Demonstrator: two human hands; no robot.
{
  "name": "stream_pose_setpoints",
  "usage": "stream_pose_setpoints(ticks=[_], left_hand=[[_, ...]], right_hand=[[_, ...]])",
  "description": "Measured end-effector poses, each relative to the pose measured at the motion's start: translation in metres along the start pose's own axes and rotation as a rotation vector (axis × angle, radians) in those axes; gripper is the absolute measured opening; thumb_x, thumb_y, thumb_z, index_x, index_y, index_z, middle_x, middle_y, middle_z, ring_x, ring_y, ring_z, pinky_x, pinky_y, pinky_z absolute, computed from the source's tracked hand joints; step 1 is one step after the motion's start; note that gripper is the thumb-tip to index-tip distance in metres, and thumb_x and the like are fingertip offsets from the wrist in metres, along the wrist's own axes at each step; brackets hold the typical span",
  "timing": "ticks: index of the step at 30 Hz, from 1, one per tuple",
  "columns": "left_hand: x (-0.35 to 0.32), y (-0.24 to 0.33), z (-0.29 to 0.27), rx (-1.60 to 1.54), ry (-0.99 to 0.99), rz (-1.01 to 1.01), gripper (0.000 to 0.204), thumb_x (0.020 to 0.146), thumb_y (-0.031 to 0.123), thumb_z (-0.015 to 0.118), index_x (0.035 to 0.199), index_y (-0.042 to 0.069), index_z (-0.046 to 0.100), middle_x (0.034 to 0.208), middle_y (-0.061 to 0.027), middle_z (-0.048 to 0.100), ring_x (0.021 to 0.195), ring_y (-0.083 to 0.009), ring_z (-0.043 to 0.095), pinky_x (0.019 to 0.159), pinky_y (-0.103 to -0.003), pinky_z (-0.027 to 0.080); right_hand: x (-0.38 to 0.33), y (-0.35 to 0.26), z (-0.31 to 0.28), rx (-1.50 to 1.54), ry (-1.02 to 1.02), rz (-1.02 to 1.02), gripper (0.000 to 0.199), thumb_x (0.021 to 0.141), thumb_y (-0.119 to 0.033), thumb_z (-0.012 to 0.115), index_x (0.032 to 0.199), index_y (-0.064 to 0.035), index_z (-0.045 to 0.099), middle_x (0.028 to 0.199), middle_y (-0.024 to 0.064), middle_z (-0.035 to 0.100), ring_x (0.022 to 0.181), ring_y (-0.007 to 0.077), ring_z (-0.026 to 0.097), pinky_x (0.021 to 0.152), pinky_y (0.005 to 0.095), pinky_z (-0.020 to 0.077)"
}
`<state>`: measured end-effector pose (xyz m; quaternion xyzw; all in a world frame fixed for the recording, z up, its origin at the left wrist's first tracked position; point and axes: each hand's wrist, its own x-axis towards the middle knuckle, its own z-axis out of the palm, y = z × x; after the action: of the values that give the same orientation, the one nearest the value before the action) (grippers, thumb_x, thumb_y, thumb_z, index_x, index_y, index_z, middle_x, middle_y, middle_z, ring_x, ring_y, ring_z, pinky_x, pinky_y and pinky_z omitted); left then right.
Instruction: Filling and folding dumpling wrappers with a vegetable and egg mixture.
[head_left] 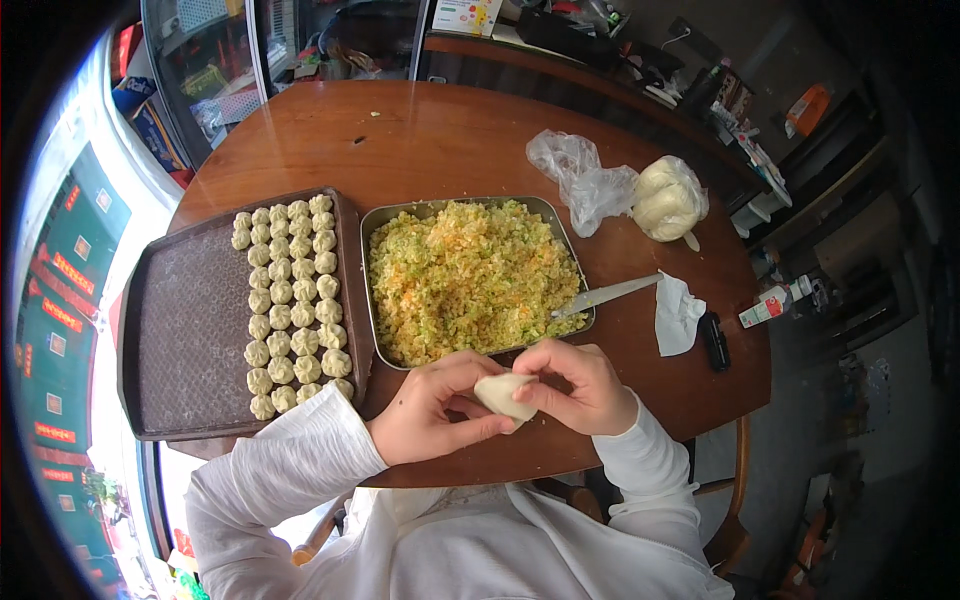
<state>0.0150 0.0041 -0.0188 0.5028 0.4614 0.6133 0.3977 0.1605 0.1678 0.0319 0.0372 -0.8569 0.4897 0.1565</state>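
Note:
Between my two hands is a small, pale dough wrapper [506, 396], held over the near edge of the table. My left hand [440, 408] grips its left side with fingers and thumb. On the other side, the fingers and thumb of my right hand [578, 388] pinch its rim. Whether filling lies inside the wrapper is hidden. Just beyond my hands stands a metal tray [372, 300] heaped with chopped yellow-green and orange filling [465, 270]. A flat metal spatula [620, 292] rests in the filling, its handle over the tray's right rim.
To the left, a dark baking tray [185, 330] carries rows of small pleated buns [303, 314] along its right side. A bag of dough [668, 200] and a crumpled plastic bag [582, 180] lie far right. Nearer are a white tissue [677, 318], a black object [714, 342] and a white-red tube [770, 305].

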Motion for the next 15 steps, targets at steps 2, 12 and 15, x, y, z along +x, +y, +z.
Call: stream_pose_setpoints(ticks=[2, 12, 15], left_hand=[[-0.002, -0.007, 0.003, -0.261, 0.005, -0.120, 0.031, 0.088, 0.006, 0.072, 0.116, -0.001, 0.061, 0.111, -0.0082, 0.067, 0.102, -0.0161, 0.066, 0.088, -0.030, 0.057], [-0.002, -0.006, -0.001, -0.345, 0.070, -0.232, 0.031, 0.100, 0.021, 0.058, 0.117, -0.006, 0.060, 0.105, -0.0080, 0.069, 0.095, -0.0123, 0.066, 0.085, -0.026, 0.054], [-0.004, -0.006, -0.001, -0.266, 0.047, -0.193, 0.031, 0.101, 0.020, 0.057, 0.118, -0.006, 0.061, 0.105, -0.0075, 0.069, 0.096, -0.0116, 0.065, 0.086, -0.026, 0.053]], right_hand=[[-0.001, 0.003, 0.004, 0.020, 0.074, 0.067, 0.017, 0.093, -0.012, 0.068, 0.102, 0.0006, 0.062, 0.082, 0.0058, 0.066, 0.070, 0.0091, 0.062, 0.062, 0.0250, 0.0491], [0.000, 0.019, 0.015, 0.163, 0.284, 0.208, 0.015, 0.097, -0.011, 0.062, 0.104, 0.0015, 0.064, 0.084, 0.0037, 0.068, 0.075, 0.0077, 0.062, 0.066, 0.0238, 0.0501], [0.000, 0.017, 0.015, 0.124, 0.246, 0.181, 0.014, 0.098, -0.010, 0.060, 0.106, 0.0010, 0.065, 0.087, 0.0060, 0.070, 0.077, 0.0102, 0.065, 0.069, 0.0251, 0.0513]])
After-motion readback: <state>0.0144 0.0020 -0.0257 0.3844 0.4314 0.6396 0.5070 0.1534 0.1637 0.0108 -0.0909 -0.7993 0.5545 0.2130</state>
